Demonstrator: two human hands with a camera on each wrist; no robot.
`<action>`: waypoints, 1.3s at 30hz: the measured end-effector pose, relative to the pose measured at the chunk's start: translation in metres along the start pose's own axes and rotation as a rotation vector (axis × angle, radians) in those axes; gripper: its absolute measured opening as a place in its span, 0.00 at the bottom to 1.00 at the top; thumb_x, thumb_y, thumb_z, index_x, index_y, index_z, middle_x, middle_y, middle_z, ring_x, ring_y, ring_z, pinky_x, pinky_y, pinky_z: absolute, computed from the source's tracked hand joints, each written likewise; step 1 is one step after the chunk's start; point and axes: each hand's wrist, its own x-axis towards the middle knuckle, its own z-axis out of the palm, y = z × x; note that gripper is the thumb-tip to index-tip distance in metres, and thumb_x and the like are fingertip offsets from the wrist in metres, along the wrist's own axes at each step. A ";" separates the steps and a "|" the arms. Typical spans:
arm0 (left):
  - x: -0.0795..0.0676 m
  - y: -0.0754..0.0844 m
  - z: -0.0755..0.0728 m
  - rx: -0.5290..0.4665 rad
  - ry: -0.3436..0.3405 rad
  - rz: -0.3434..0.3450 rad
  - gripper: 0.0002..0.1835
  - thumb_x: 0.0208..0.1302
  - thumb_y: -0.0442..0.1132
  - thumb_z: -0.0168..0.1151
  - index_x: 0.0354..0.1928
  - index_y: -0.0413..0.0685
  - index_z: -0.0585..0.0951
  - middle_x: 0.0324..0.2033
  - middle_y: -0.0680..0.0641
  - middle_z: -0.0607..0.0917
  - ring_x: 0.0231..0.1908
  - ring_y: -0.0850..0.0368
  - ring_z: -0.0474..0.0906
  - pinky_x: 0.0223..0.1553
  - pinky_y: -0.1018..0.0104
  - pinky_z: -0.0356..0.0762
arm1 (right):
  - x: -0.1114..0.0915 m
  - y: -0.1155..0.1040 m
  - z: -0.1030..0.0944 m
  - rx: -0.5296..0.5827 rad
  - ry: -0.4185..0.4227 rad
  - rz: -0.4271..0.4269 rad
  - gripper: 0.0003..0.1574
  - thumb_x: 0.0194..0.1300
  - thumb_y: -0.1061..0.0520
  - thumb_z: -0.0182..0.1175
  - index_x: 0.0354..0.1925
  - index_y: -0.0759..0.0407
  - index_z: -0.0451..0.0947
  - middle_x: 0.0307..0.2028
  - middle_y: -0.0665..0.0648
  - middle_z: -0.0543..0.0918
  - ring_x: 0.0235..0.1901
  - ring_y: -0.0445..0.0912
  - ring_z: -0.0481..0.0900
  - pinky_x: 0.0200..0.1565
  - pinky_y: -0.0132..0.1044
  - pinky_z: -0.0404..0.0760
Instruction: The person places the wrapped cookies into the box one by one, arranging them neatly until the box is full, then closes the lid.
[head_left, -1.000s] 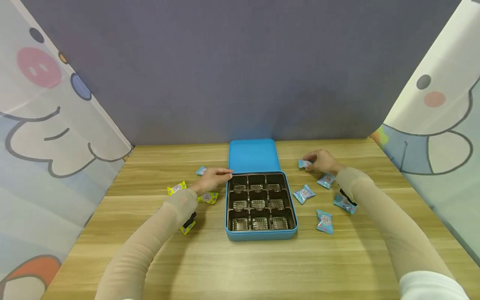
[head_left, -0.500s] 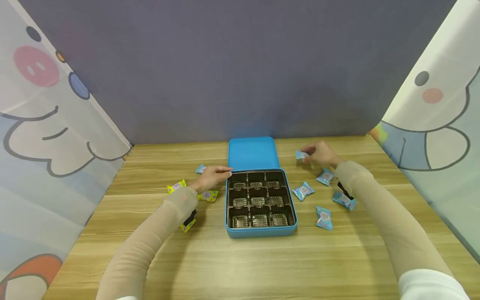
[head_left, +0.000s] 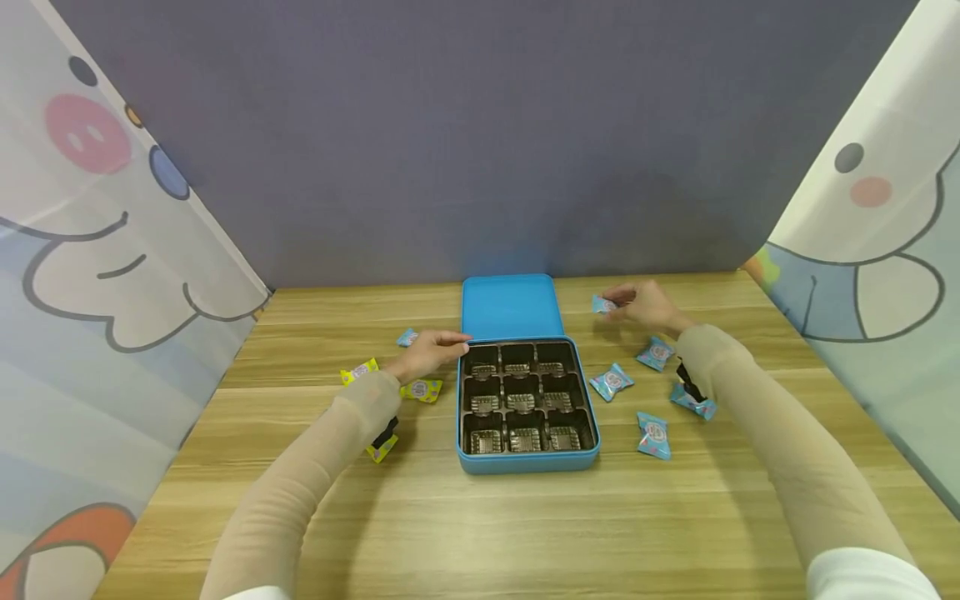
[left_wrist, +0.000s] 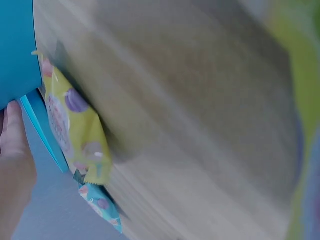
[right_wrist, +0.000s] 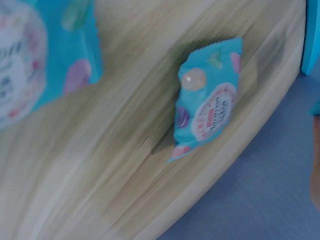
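A blue tin box (head_left: 528, 463) stands at the table's middle, its lid (head_left: 512, 307) folded back. Inside is a dark plastic tray (head_left: 520, 383) whose several compartments hold nothing. My left hand (head_left: 430, 354) touches the box's back left corner with nearly straight fingers; the left wrist view shows the hand (left_wrist: 16, 160) against its side. At the back right, my right hand (head_left: 647, 305) pinches a small blue candy packet (head_left: 602, 305) above the table. In the right wrist view only an edge of the hand (right_wrist: 315, 165) shows, and its packet is mostly out of frame.
Several blue candy packets (head_left: 611, 382) lie right of the box. On the left are yellow packets (head_left: 422, 390) and one blue packet (head_left: 407, 337), partly behind the left arm. A grey panel (head_left: 480, 150) closes off the wooden table's (head_left: 525, 533) back edge.
My right hand has lifted the blue candy packet off the table and moved slightly back and left with it. The left hand stays at the box's corner. The head view has shifted slightly.
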 end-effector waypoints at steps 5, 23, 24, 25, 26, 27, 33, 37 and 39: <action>0.000 0.004 -0.001 0.049 -0.008 0.021 0.23 0.67 0.44 0.54 0.61 0.44 0.71 0.61 0.42 0.70 0.58 0.47 0.71 0.57 0.54 0.71 | -0.003 -0.008 0.002 0.010 0.003 -0.007 0.37 0.49 0.47 0.70 0.56 0.60 0.73 0.56 0.64 0.75 0.56 0.58 0.72 0.57 0.50 0.72; 0.006 -0.001 -0.009 0.077 -0.058 0.018 0.23 0.65 0.43 0.56 0.62 0.47 0.71 0.60 0.43 0.72 0.59 0.47 0.70 0.59 0.53 0.69 | -0.007 -0.030 0.010 0.030 -0.018 -0.061 0.33 0.55 0.53 0.66 0.58 0.62 0.71 0.57 0.64 0.73 0.57 0.58 0.71 0.56 0.49 0.74; 0.006 -0.001 -0.010 0.076 -0.063 0.021 0.23 0.65 0.42 0.56 0.62 0.47 0.71 0.60 0.42 0.72 0.59 0.46 0.69 0.59 0.53 0.69 | -0.007 -0.031 0.011 0.037 -0.017 -0.059 0.33 0.54 0.53 0.67 0.58 0.61 0.72 0.58 0.64 0.73 0.57 0.57 0.71 0.56 0.49 0.74; 0.006 -0.002 -0.011 0.072 -0.067 0.018 0.23 0.65 0.42 0.56 0.62 0.48 0.71 0.60 0.42 0.72 0.59 0.46 0.69 0.59 0.53 0.69 | -0.007 -0.032 0.012 0.043 -0.018 -0.056 0.34 0.54 0.52 0.67 0.58 0.61 0.72 0.58 0.63 0.73 0.57 0.57 0.71 0.56 0.49 0.74; 0.005 -0.002 -0.011 0.068 -0.069 0.015 0.23 0.65 0.42 0.56 0.62 0.48 0.71 0.60 0.42 0.72 0.59 0.46 0.69 0.59 0.53 0.69 | -0.007 -0.033 0.012 0.046 -0.020 -0.056 0.35 0.54 0.51 0.67 0.58 0.61 0.72 0.58 0.63 0.73 0.57 0.57 0.71 0.56 0.49 0.74; 0.005 -0.002 -0.012 0.064 -0.071 0.014 0.23 0.65 0.42 0.56 0.62 0.48 0.71 0.60 0.42 0.71 0.59 0.46 0.69 0.60 0.53 0.69 | -0.008 -0.034 0.013 0.047 -0.023 -0.057 0.34 0.54 0.52 0.67 0.58 0.61 0.71 0.58 0.64 0.73 0.57 0.58 0.71 0.56 0.49 0.73; 0.004 -0.001 -0.012 0.042 -0.070 0.008 0.24 0.65 0.42 0.56 0.62 0.47 0.70 0.61 0.41 0.70 0.61 0.45 0.67 0.61 0.52 0.67 | -0.009 -0.040 0.019 0.041 -0.018 -0.067 0.35 0.53 0.50 0.67 0.57 0.60 0.72 0.57 0.63 0.74 0.57 0.57 0.71 0.57 0.49 0.72; 0.002 0.000 -0.011 0.030 -0.066 0.007 0.24 0.65 0.41 0.56 0.62 0.46 0.70 0.62 0.40 0.69 0.61 0.44 0.66 0.61 0.52 0.66 | -0.010 -0.047 0.023 0.064 -0.034 -0.078 0.35 0.52 0.49 0.68 0.57 0.59 0.73 0.56 0.62 0.75 0.57 0.57 0.71 0.57 0.49 0.72; 0.002 0.000 -0.011 0.020 -0.068 0.005 0.24 0.65 0.41 0.56 0.62 0.46 0.70 0.62 0.40 0.69 0.62 0.44 0.65 0.62 0.52 0.66 | -0.011 -0.051 0.025 0.077 -0.039 -0.087 0.34 0.51 0.49 0.68 0.56 0.59 0.73 0.56 0.62 0.75 0.57 0.56 0.71 0.57 0.48 0.73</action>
